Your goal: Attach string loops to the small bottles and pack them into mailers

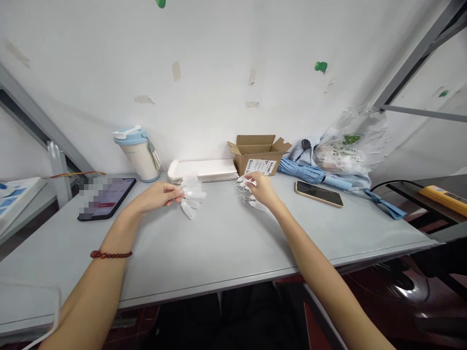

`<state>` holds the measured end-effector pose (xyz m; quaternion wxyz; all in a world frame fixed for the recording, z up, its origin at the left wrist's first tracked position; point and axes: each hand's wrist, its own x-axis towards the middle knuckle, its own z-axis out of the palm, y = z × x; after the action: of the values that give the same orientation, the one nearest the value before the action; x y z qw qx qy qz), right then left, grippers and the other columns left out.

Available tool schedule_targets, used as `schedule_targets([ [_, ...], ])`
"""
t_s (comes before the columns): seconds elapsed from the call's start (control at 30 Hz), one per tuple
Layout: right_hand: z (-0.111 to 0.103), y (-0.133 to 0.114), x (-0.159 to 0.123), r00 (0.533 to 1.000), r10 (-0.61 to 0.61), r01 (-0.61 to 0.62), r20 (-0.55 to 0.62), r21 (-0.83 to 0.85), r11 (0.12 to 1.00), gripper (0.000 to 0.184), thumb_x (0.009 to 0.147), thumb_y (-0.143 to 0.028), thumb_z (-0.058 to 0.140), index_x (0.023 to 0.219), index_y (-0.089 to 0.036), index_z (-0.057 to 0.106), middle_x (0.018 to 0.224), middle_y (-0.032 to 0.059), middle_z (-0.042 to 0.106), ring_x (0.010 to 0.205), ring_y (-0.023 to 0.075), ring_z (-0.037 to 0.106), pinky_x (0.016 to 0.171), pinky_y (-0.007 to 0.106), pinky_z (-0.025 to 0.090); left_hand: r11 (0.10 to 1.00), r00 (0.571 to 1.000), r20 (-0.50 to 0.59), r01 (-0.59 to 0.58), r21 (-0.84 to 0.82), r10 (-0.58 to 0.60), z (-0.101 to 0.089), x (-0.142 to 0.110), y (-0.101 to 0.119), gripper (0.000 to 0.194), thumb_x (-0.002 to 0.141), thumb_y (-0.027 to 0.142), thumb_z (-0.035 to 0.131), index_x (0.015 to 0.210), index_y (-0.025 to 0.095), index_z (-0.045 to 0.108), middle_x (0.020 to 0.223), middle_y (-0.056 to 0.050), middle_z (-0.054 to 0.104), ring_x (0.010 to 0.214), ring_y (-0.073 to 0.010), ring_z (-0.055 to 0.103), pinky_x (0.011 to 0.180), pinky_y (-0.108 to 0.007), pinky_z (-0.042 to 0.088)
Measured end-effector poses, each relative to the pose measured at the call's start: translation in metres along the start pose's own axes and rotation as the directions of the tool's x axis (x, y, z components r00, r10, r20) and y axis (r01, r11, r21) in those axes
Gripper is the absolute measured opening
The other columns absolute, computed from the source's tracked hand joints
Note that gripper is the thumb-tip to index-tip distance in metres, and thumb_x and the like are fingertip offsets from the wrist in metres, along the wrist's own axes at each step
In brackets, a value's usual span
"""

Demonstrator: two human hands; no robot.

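Note:
My left hand is closed in a pinch on a bunch of small white plastic tags that fan out to the right just above the grey table. A red bead bracelet sits on that wrist. My right hand is closed over a loose pile of small white clips with strings lying on the table, right in front of an open cardboard box.
A stack of white trays lies behind the tags. At the back left stand a blue-lidded jug and a tablet. To the right lie a phone, a blue umbrella and a plastic bag.

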<state>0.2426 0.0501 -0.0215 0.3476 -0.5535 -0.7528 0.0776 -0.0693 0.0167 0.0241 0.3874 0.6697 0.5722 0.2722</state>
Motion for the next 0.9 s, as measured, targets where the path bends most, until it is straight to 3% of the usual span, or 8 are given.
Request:
schedule_targets([
  [0.13,0.000,0.014,0.001,0.997,0.058,-0.047,0.057,-0.172,0.984,0.027,0.079,-0.005,0.053,0.101,-0.013,0.065,0.104,0.0136,0.063,0.103,0.0241,0.054,0.084,0.033,0.042,0.999,0.999,-0.025,0.035,0.002,-0.035,-0.006,0.001,-0.010,0.027,0.066,0.042,0.066,0.053,0.019,0.064,0.049,0.002,0.047,0.043,-0.0092,0.036,0.045,-0.022,0.029],
  [0.33,0.002,0.018,0.001,0.987,0.063,-0.023,0.148,-0.260,0.965,0.029,0.079,-0.004,0.054,0.102,-0.015,0.067,0.104,0.0125,0.065,0.099,0.0233,0.055,0.084,0.032,0.040,0.998,0.998,-0.036,0.060,0.000,-0.060,-0.005,0.004,-0.020,0.028,0.066,0.044,0.067,0.054,0.019,0.064,0.051,0.001,0.048,0.043,-0.0093,0.037,0.043,-0.021,0.029],
  [0.47,0.002,0.017,0.001,0.982,0.071,-0.019,0.176,-0.279,0.960,0.027,0.079,-0.006,0.055,0.101,-0.016,0.068,0.102,0.0123,0.066,0.097,0.0225,0.055,0.083,0.030,0.039,0.994,0.992,-0.079,0.101,0.035,-0.098,-0.004,0.007,-0.020,0.030,0.066,0.046,0.066,0.055,0.018,0.064,0.051,0.001,0.049,0.043,-0.0090,0.037,0.043,-0.021,0.029],
  [0.7,-0.006,0.007,0.000,0.966,0.100,-0.043,0.237,-0.233,0.971,0.021,0.082,-0.011,0.053,0.097,-0.013,0.068,0.102,0.0104,0.068,0.094,0.0193,0.058,0.079,0.025,0.039,0.974,0.978,-0.132,0.182,0.136,-0.164,-0.001,0.005,-0.009,0.035,0.068,0.041,0.064,0.044,0.018,0.051,0.040,0.002,0.041,0.042,-0.0103,0.035,0.045,-0.022,0.027],
  [0.9,-0.012,-0.008,-0.004,0.957,0.058,0.015,0.283,-0.248,0.969,0.016,0.082,-0.013,0.052,0.085,-0.014,0.067,0.090,0.0091,0.069,0.085,0.0177,0.058,0.072,0.024,0.037,0.970,0.939,-0.272,0.233,0.063,-0.208,0.003,0.006,-0.005,0.032,0.069,0.036,0.061,0.045,0.019,0.048,0.041,0.003,0.041,0.040,-0.0099,0.034,0.045,-0.023,0.027],
])
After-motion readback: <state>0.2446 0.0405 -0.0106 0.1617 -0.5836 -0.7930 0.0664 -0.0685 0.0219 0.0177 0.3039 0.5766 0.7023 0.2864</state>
